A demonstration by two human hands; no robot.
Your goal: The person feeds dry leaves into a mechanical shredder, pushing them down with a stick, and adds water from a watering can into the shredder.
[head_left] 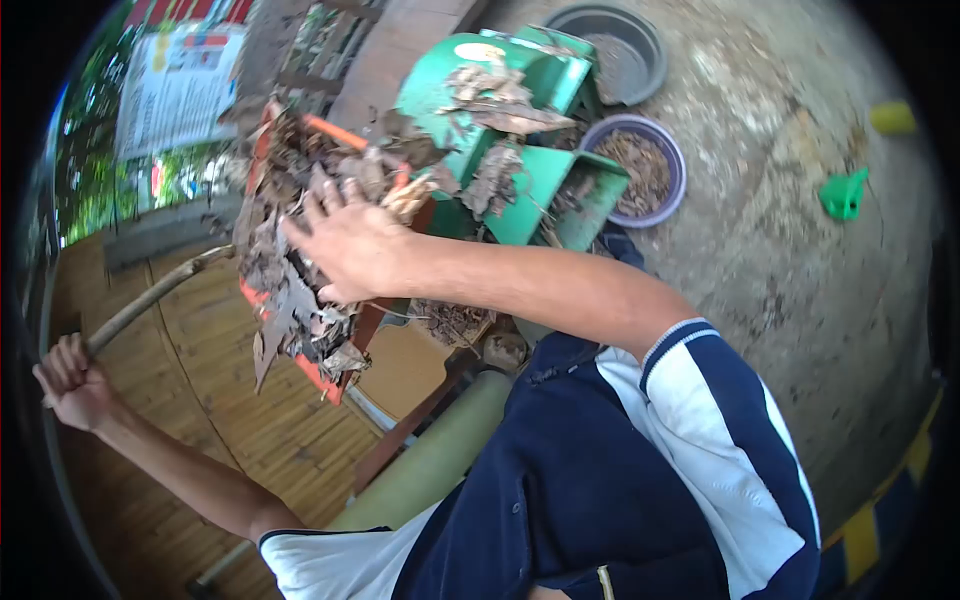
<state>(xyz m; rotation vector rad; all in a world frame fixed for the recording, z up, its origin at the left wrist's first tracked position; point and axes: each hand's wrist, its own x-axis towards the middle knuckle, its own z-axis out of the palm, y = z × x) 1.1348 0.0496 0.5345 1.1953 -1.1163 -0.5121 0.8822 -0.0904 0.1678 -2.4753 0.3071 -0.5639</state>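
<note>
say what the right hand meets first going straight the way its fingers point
Most likely more leaves: the right hand is spread over them, fingers pointing across the pile. Whether it already touches them is hard to tell.

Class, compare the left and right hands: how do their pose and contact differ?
Pose: the left hand is curled shut; the right hand is spread open. Contact: the left hand grips a stick; the right hand lies on dry leaves. Both are bare.

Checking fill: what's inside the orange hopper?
Dry leaves are heaped in the hopper, right hand on top. They cover its floor; can't tell what lies beneath.
</note>
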